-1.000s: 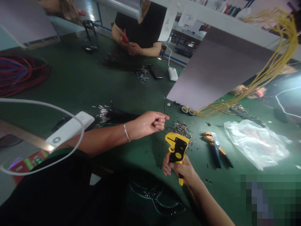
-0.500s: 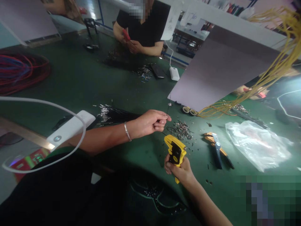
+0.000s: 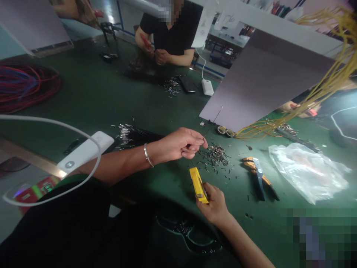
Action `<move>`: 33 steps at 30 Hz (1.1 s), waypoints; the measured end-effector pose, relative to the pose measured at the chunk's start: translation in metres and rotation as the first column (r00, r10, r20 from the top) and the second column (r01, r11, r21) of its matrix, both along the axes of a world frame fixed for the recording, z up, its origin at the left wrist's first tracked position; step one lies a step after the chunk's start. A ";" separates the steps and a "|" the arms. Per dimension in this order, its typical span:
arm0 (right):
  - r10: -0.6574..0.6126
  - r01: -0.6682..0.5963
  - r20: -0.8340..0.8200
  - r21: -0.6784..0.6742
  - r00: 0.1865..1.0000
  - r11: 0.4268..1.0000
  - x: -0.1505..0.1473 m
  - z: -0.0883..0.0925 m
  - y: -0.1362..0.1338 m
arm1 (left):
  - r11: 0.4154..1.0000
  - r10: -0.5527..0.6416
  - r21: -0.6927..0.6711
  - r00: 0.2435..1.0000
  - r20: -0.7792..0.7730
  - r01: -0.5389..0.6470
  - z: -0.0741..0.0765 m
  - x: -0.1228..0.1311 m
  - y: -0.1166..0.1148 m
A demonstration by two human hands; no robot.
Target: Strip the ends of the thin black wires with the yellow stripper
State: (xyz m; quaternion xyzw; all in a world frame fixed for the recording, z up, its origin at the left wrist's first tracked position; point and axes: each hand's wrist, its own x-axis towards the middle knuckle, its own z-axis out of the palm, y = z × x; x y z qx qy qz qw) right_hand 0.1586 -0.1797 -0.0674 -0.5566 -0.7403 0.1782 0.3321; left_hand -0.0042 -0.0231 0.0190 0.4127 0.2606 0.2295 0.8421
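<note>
container: clear plastic bag (image 3: pixel 306 173), crumpled, lying on the green bench mat (image 3: pixel 83 108) at right; contents cannot be told.
left hand (image 3: pixel 178 145): closed, fingertips pinching a thin black wire (image 3: pixel 205 134); metal bangle on the wrist.
right hand (image 3: pixel 213 204): closed around the grip of a yellow wire stripper (image 3: pixel 197 185).
wire position: above the mat, tilted up from the left fingertips, over a loose pile of small metal bits (image 3: pixel 214 155).
nearby: orange-handled pliers (image 3: pixel 258 176) on the mat, right of the pile; bundle of black wires with bare silver ends (image 3: pixel 125 134) under the left forearm's far side; two tape rolls (image 3: pixel 224 131) beyond the pile.
far side: co-worker (image 3: pixel 170 33) across the bench, hands together on a red-handled tool (image 3: pixel 145 41).
change from earlier frame: stripper turned edge-on and lowered, now apart from the wire; left hand moved slightly right, wire leaning further over.
</note>
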 end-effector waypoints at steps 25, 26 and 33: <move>0.078 -0.085 0.057 0.139 0.995 0.987 0.004 -0.004 0.003 | 0.995 0.073 0.066 0.994 0.076 -0.078 0.003 -0.008 0.011; 0.078 -0.084 0.050 0.131 0.996 0.988 0.006 -0.005 0.005 | 0.994 0.071 0.078 0.995 0.071 -0.077 0.004 -0.008 0.010; 0.075 -0.080 0.056 0.107 0.996 0.991 0.008 -0.004 0.008 | 0.990 0.031 0.133 0.999 0.027 -0.034 0.007 -0.008 0.006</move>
